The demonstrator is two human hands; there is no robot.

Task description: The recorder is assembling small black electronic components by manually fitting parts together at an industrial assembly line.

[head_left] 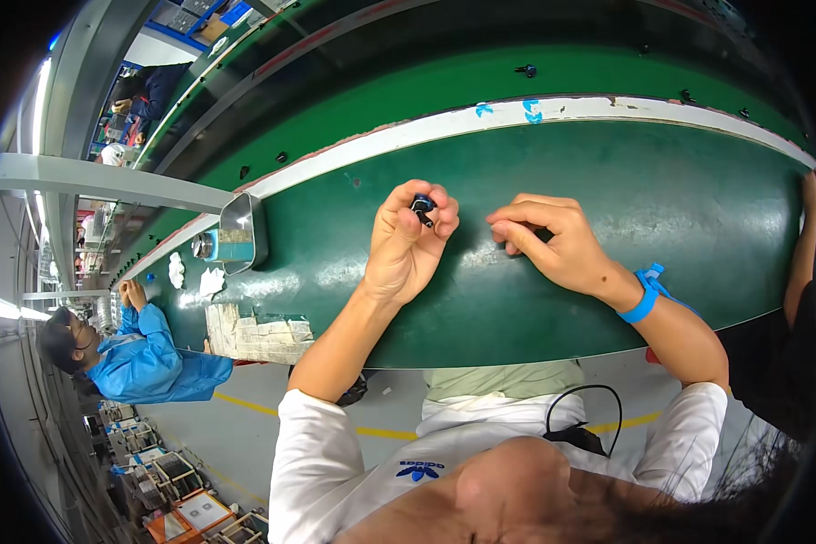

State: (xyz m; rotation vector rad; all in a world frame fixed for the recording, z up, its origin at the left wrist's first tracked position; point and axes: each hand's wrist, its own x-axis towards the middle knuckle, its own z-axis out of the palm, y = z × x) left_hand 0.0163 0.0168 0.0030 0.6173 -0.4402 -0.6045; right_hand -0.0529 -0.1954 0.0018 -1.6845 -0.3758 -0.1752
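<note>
Raised over the green tabletop [517,317], my left hand [397,258] pinches a small glossy black part [422,208] between thumb and fingertips. The part has a rounded head and a short stem, like an earbud. To its right and apart from it, my right hand [560,240] is closed in a pinch, thumb against the fingers. Whatever it holds, if anything, is too small or hidden to tell. A blue wristband [642,299] circles my right wrist.
Beyond a white rail [381,140], a green belt [589,77] carries several small black parts [528,70]. At the left stand a metal-framed container [243,234], crumpled white tissue [211,282] and a worn, taped sheet [254,335]. A person in blue [159,358] sits farther left; another person's arm [805,249] is at right.
</note>
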